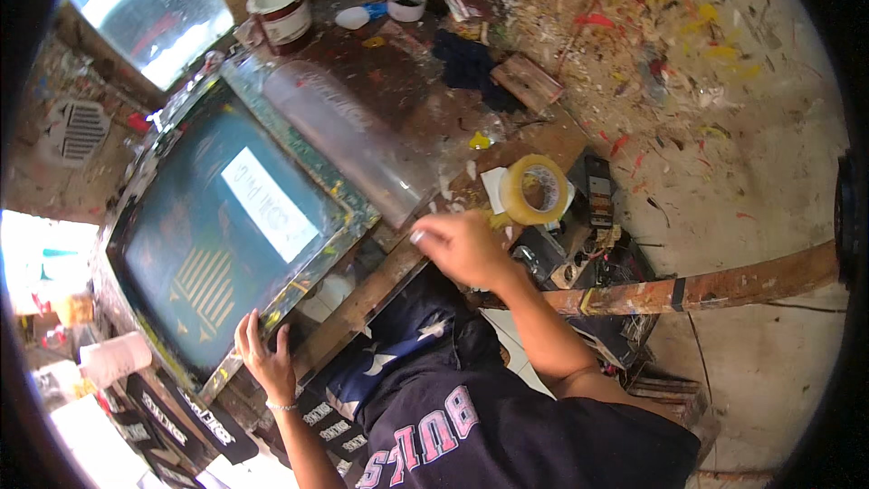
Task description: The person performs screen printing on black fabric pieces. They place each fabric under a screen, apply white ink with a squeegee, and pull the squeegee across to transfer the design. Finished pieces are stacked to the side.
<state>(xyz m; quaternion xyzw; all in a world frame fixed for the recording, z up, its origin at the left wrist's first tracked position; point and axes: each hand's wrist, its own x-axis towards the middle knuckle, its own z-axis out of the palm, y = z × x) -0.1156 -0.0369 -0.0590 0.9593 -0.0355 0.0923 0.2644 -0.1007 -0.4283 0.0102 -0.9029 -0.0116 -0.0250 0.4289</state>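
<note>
A wooden screen-printing frame (pixel 326 251) with teal mesh (pixel 186 186) lies to the left. Its mesh shows a striped stencil (pixel 206 292), and a white strip (pixel 270 204) with lettering crosses it. My left hand (pixel 265 358) rests at the frame's near corner, fingers stretched over the edge and thumb apart. Beside the near end of a rolled clear plastic sheet (pixel 348 140), my right hand (pixel 466 249) is raised with its fingers curled in. A small pale spot shows at its thumb tip; whether it holds anything is hidden.
Right of the sheet, a roll of clear tape (pixel 534 190) sits by a dark device (pixel 597 188). A tub (pixel 281 14), a small white cup (pixel 406 4), a dark cloth (pixel 466 62) and a wooden block (pixel 527 81) lie farther back. A curved wooden bar (pixel 715 290) extends right.
</note>
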